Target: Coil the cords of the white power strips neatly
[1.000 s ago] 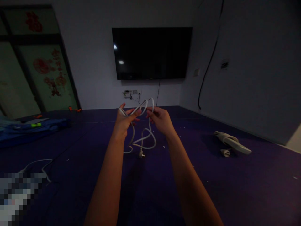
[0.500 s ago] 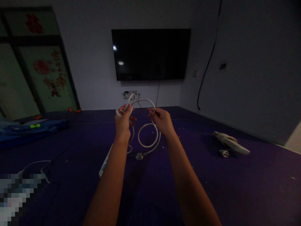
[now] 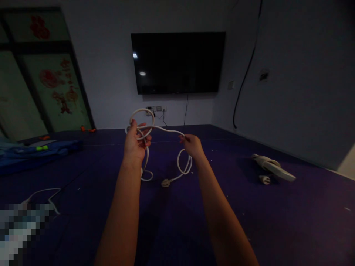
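Both my arms reach out over a dark purple floor. My left hand [image 3: 135, 142] is closed around coils of a white power cable [image 3: 166, 130], with one loop standing up above the fingers. My right hand [image 3: 192, 145] pinches the same cable further along, so a short stretch runs between the hands. Below the right hand the cable hangs in a loop and ends in a white plug [image 3: 165, 182] near the floor. Another loop hangs under the left hand.
A second white power strip with its cord [image 3: 273, 168] lies on the floor at right. A thin white cable [image 3: 44, 193] lies at lower left, blue fabric [image 3: 36, 151] at far left. A dark TV [image 3: 177, 62] hangs on the wall above an outlet [image 3: 155, 109].
My hands have moved apart, the left one drifting left, pulling the cable straighter between them. The hanging loop under the right hand has shrunk. The strip seen beside my left forearm is hidden now.
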Tool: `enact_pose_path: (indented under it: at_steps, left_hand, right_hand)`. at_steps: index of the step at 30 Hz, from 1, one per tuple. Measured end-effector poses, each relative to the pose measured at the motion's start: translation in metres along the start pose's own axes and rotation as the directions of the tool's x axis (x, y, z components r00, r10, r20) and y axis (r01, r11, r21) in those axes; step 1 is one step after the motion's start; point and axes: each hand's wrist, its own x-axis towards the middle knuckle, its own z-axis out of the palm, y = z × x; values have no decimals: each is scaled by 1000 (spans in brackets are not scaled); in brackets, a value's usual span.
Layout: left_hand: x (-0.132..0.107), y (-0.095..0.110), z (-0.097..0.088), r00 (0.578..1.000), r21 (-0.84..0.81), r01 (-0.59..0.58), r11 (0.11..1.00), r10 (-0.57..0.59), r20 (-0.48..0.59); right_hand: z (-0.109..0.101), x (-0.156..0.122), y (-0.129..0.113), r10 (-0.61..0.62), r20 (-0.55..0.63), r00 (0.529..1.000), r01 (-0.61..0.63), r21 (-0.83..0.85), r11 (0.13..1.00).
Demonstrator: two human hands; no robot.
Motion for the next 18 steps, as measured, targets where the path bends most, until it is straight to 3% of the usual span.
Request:
enact_pose_path:
  at_steps: [3,5,8,13,18]
  left_hand:
    - [-2,-5,5,999,39,-33,999,34,-11]
    - [-4,-10,8,998,73,-59,996,59,-4]
    - [-6,-17,12,997,109,-79,991,77,20]
    - [-7,-26,17,995,139,-100,985,95,40]
    - [-6,-30,18,990,200,-142,969,135,47]
  right_hand:
    - [6,-4,1,57,71,996,-45,-157,987]
    - [7,-6,-2,35,141,989,-6,-202,979]
    - [6,-7,-14,-108,206,973,125,-68,990]
    - [3,-9,-42,-274,148,950,234,242,942]
    - [8,-13,-57,-311,193,931,278,179,944]
